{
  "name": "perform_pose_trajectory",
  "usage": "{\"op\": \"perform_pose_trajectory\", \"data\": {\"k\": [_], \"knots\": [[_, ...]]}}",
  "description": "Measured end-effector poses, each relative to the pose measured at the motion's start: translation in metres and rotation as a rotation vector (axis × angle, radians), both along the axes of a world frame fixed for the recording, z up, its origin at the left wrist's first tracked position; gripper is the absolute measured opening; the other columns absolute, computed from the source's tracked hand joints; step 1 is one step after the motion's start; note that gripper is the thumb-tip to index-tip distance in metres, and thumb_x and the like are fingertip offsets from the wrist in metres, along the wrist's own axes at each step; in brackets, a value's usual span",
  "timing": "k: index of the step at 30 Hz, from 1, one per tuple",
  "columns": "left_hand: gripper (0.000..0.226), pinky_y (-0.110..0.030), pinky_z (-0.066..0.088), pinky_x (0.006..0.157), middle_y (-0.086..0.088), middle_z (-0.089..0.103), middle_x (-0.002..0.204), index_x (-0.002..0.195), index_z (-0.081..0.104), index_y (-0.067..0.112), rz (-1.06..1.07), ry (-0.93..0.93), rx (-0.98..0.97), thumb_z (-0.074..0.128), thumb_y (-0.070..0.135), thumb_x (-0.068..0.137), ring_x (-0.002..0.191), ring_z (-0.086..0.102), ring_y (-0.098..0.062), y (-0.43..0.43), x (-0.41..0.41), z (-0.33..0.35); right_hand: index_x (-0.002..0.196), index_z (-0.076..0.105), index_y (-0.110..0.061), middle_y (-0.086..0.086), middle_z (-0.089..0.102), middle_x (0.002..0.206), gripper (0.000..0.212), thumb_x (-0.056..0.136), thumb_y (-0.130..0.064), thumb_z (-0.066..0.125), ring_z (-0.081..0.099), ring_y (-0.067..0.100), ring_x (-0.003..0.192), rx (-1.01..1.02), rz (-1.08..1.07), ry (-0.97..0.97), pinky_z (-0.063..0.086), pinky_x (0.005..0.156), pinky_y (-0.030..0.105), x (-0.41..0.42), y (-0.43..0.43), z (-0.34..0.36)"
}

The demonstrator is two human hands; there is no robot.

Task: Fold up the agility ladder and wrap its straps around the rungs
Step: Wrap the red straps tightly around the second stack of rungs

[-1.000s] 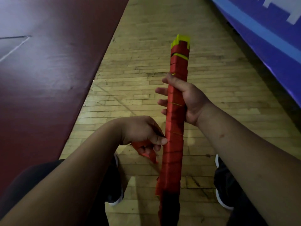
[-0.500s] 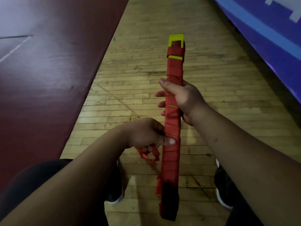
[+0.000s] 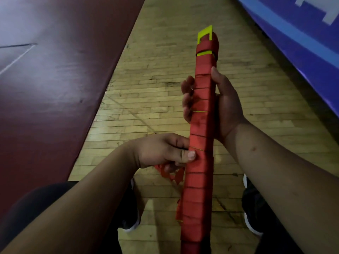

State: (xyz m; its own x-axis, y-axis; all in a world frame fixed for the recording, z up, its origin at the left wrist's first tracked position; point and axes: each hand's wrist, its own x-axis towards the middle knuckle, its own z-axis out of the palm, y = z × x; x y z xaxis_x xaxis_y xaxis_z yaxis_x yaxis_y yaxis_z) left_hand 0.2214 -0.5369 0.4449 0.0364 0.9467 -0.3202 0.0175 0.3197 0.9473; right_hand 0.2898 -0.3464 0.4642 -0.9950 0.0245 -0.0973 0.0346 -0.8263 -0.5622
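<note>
Over the wooden gym floor, between our feet, we held the agility ladder as one upright bundle, its rungs stacked flat and bound in red strap along nearly all the length we could see. Only the yellow rung ends showed at the top, with a band of strap across them. The bundle's foot ran out of the picture.

We judged the folding done and the wrapping nearly so, since turn lay beside turn down the bundle. What was left, by our reckoning, was the loose strap tail, which hung crumpled under our left hand, just beside the bundle. It wanted winding on and tucking in.

Our right hand had its grip curled round the upper middle of the bundle, fingers at the left edge and thumb up the right. The left grip pinched the tail, with the thumb pressed flat on the red face and the other fingers curled about the strap below.

A maroon floor area lay at left and a blue wall pad at right, with our dark shoes either side of the bundle. The one hindrance we could judge was the tail itself, short and bunched. Our left hand hid where it joined the wrap.
</note>
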Motion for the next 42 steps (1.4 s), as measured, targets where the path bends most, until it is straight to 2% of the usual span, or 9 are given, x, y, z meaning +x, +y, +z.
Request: {"op": "perform_pose_trajectory", "data": {"k": [4, 7, 11, 15, 22, 26, 32, 36, 42], "knots": [[0.02, -0.037, 0.032, 0.054, 0.009, 0.05, 0.068, 0.088, 0.077, 0.036, -0.112, -0.152, 0.064, 0.068, 0.042, 0.105, 0.055, 0.043, -0.01, 0.0, 0.005, -0.003, 0.132, 0.064, -0.018, 0.006, 0.074, 0.131, 0.065, 0.09, -0.068, 0.058, 0.074, 0.026, 0.111, -0.154, 0.186, 0.105, 0.064, 0.086, 0.047, 0.001, -0.002, -0.003], [0.022, -0.048, 0.023, 0.053, 0.005, 0.05, 0.069, 0.09, 0.076, 0.035, -0.141, -0.173, 0.058, 0.072, 0.055, 0.098, 0.054, 0.041, -0.016, 0.001, 0.007, -0.007, 0.132, 0.065, -0.018, 0.004, 0.076, 0.124, 0.069, 0.09, -0.07, 0.055, 0.079, 0.018, 0.091, -0.144, 0.226, 0.098, 0.067, 0.076, 0.041, 0.002, -0.005, 0.0], [0.016, -0.034, 0.039, 0.054, 0.002, 0.061, 0.079, 0.089, 0.077, 0.035, -0.052, -0.018, -0.003, 0.072, 0.042, 0.103, 0.056, 0.053, -0.017, 0.005, 0.005, -0.006, 0.114, 0.069, -0.022, -0.008, 0.078, 0.108, 0.056, 0.098, -0.071, 0.048, 0.072, 0.004, 0.068, 0.006, 0.079, -0.011, 0.063, 0.062, 0.027, 0.003, -0.008, 0.004], [0.009, -0.024, 0.051, 0.052, -0.005, 0.068, 0.082, 0.098, 0.082, 0.023, 0.09, 0.041, -0.192, 0.073, 0.025, 0.1, 0.054, 0.063, -0.011, 0.006, -0.001, -0.003, 0.121, 0.068, -0.016, 0.003, 0.08, 0.116, 0.051, 0.104, -0.061, 0.05, 0.074, 0.012, 0.078, 0.313, -0.038, -0.097, 0.062, 0.068, 0.033, -0.001, -0.008, 0.001], [0.014, -0.032, 0.064, 0.065, -0.009, 0.081, 0.099, 0.113, 0.078, 0.008, 0.136, 0.112, -0.378, 0.066, 0.012, 0.107, 0.07, 0.074, -0.021, 0.006, -0.003, 0.004, 0.136, 0.064, -0.013, 0.009, 0.081, 0.117, 0.05, 0.103, -0.05, 0.064, 0.077, 0.027, 0.094, 0.588, -0.045, -0.221, 0.063, 0.078, 0.042, -0.005, -0.014, -0.004], [0.029, -0.036, 0.062, 0.069, -0.007, 0.08, 0.097, 0.112, 0.076, 0.01, 0.151, 0.172, -0.475, 0.069, 0.037, 0.105, 0.071, 0.074, -0.021, 0.008, 0.001, 0.003, 0.124, 0.071, -0.02, 0.008, 0.084, 0.107, 0.038, 0.098, -0.047, 0.078, 0.082, 0.035, 0.099, 0.757, -0.198, -0.334, 0.066, 0.079, 0.048, -0.01, -0.023, -0.013], [0.036, -0.023, 0.055, 0.053, 0.0, 0.073, 0.076, 0.091, 0.076, 0.016, 0.226, 0.547, -0.469, 0.081, 0.051, 0.094, 0.059, 0.07, -0.011, 0.015, 0.007, -0.017, 0.113, 0.073, -0.026, 0.001, 0.084, 0.098, 0.034, 0.093, -0.052, 0.082, 0.083, 0.022, 0.082, 0.805, -0.4, -0.419, 0.069, 0.077, 0.049, -0.015, -0.029, -0.025], [0.03, -0.02, 0.05, 0.049, 0.012, 0.066, 0.054, 0.092, 0.081, 0.02, 0.351, 0.512, -0.409, 0.09, 0.048, 0.085, 0.049, 0.062, -0.004, 0.017, 0.005, -0.015, 0.112, 0.07, -0.028, 0.001, 0.084, 0.098, 0.035, 0.093, -0.056, 0.08, 0.083, 0.022, 0.082, 0.824, -0.429, -0.4, 0.069, 0.077, 0.048, -0.016, -0.025, -0.02], [0.028, -0.028, 0.049, 0.055, -0.002, 0.066, 0.071, 0.092, 0.085, 0.019, 0.41, 0.444, -0.317, 0.096, 0.04, 0.078, 0.056, 0.055, -0.014, 0.016, 0.001, -0.012, 0.12, 0.07, -0.023, 0.005, 0.084, 0.097, 0.048, 0.091, -0.06, 0.08, 0.083, 0.028, 0.082, 0.876, -0.381, -0.357, 0.069, 0.075, 0.053, -0.012, -0.022, -0.005]]}}
